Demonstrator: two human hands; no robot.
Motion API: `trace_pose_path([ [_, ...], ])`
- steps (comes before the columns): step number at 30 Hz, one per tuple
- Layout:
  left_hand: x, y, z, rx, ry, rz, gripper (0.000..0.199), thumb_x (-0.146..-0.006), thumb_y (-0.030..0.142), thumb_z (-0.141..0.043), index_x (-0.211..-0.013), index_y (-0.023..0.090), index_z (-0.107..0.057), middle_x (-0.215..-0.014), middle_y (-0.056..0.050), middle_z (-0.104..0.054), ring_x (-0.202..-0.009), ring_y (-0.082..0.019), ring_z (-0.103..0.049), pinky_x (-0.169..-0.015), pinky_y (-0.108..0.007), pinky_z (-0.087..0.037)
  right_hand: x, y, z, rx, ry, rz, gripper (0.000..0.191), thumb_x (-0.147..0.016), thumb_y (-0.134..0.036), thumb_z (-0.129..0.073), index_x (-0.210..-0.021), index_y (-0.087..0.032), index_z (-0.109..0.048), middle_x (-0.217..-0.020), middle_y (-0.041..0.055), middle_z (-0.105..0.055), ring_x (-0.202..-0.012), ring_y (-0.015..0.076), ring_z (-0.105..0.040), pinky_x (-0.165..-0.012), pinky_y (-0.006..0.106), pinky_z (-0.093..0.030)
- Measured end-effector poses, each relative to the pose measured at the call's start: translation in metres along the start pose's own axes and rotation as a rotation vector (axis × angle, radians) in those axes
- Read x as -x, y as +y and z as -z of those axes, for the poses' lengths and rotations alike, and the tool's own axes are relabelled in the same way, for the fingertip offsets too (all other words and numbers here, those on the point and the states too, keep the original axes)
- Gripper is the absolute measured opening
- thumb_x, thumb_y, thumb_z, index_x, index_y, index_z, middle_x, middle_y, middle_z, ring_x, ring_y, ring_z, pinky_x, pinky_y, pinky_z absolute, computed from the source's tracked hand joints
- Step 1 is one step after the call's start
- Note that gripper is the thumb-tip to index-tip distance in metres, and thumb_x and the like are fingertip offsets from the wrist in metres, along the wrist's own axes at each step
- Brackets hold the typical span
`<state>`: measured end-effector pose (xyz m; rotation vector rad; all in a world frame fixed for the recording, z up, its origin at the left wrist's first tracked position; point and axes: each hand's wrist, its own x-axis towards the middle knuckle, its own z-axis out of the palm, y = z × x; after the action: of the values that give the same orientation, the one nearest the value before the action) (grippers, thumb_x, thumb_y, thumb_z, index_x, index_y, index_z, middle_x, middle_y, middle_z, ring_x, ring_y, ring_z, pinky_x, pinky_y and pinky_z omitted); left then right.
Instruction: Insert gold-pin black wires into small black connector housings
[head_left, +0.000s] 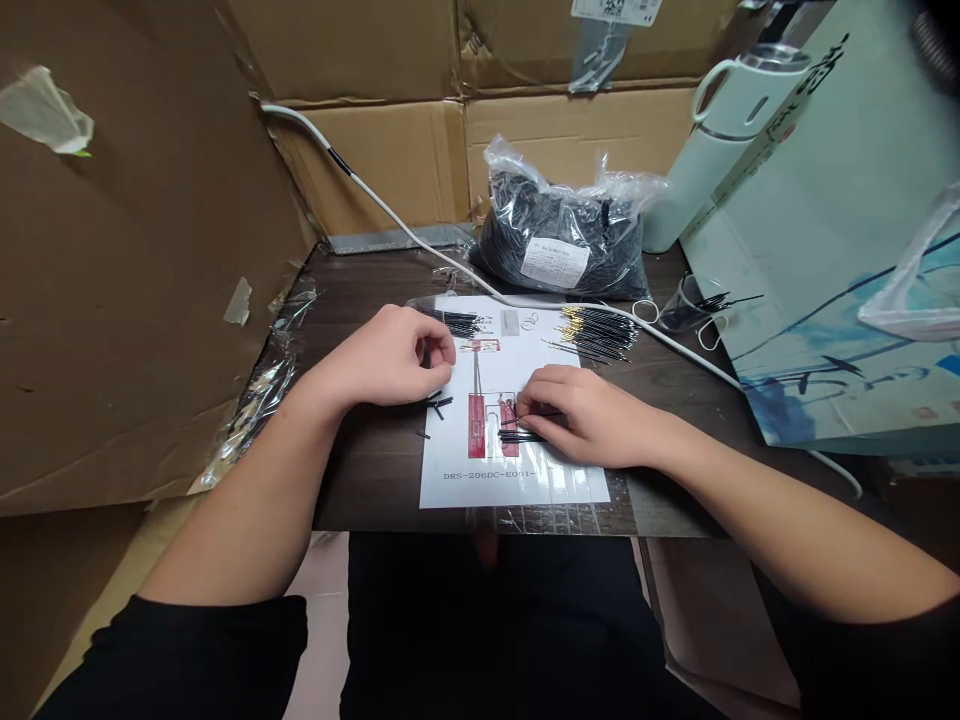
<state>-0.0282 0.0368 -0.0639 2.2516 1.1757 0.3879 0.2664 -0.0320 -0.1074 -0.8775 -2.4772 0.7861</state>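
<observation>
A white printed sheet (517,490) with red pictures lies on the dark table. Over its left edge my left hand (401,357) is closed, thumb and fingertips together; what is between them, if anything, is too small to make out. Short black pieces (440,404) lie just below it. My right hand (574,412) rests on the sheet's right part, fingers pinched over thin black wires (519,436). Above the hands sit a bundle of black pieces (460,323) and a pile of black wires with golden tips (600,330).
A plastic bag of black pieces (517,235) stands at the back by a pale bottle (697,165). A white cable (382,205) crosses the table behind the sheet. On the right are a clear cup (679,305) and rubber bands (709,335). Cardboard walls (397,150) enclose the back and left.
</observation>
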Motion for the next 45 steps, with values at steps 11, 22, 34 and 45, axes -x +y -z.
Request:
trace_pose_path([
  [11, 0.003, -0.001, 0.002, -0.088, -0.302, 0.053, 0.011, -0.072, 0.027, -0.084, -0.066, 0.023, -0.076, -0.067, 0.001, -0.073, -0.056, -0.016, -0.061, -0.054, -0.027, -0.038, 0.001, 0.000, 0.014, -0.016, -0.061, 0.032, 0.015, -0.109, -0.022, -0.061, -0.105, -0.019, -0.074, -0.099, 0.0081, -0.073, -0.088, 0.0215, -0.066, -0.082, 0.037, -0.053],
  [22, 0.004, 0.005, -0.004, -0.076, -0.281, 0.051, 0.012, -0.067, 0.013, -0.074, -0.060, 0.021, -0.074, -0.062, 0.000, -0.071, -0.055, -0.016, -0.062, -0.054, -0.028, -0.040, 0.008, 0.050, 0.031, 0.588, 0.146, -0.295, 0.011, -0.104, -0.024, -0.065, -0.100, -0.017, -0.073, -0.098, 0.0120, -0.072, -0.084, 0.0265, -0.066, -0.070, 0.037, -0.044],
  [34, -0.004, 0.013, -0.056, 0.546, -0.043, 0.016, 0.013, -0.086, 0.026, -0.082, -0.089, 0.014, -0.078, -0.079, -0.006, -0.076, -0.070, -0.013, -0.067, -0.064, -0.021, -0.054, 0.000, 0.041, 0.026, 0.679, 0.028, -0.331, 0.028, -0.114, -0.024, -0.041, -0.109, -0.013, -0.066, -0.112, 0.0215, -0.073, -0.106, 0.0365, -0.066, -0.093, 0.048, -0.048],
  [45, -0.009, 0.007, -0.072, 0.704, 0.065, 0.103, 0.025, -0.091, 0.033, -0.085, -0.106, 0.013, -0.087, -0.087, -0.010, -0.082, -0.071, -0.017, -0.074, -0.070, -0.028, -0.063, 0.002, 0.020, 0.025, 0.089, 0.266, -0.022, 0.011, -0.107, -0.018, -0.059, -0.109, -0.021, -0.069, -0.102, 0.0070, -0.077, -0.090, 0.0223, -0.070, -0.082, 0.035, -0.051],
])
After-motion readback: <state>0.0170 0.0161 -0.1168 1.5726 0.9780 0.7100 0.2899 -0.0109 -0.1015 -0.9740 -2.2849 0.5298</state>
